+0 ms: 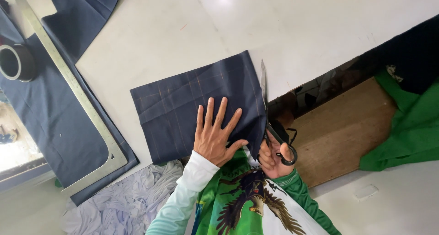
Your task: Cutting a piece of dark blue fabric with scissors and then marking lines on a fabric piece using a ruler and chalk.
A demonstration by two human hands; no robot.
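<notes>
A navy piece of cloth with faint chalk lines lies on the white table. My left hand presses flat on it, fingers spread. My right hand grips the black handles of a pair of large scissors. The blades run along the cloth's right edge, pointing away from me.
A long metal L-square lies on a larger navy cloth at the left, beside a dark tape roll. Pale crumpled fabric sits at the table's near edge. Green cloth and a wooden board are at the right.
</notes>
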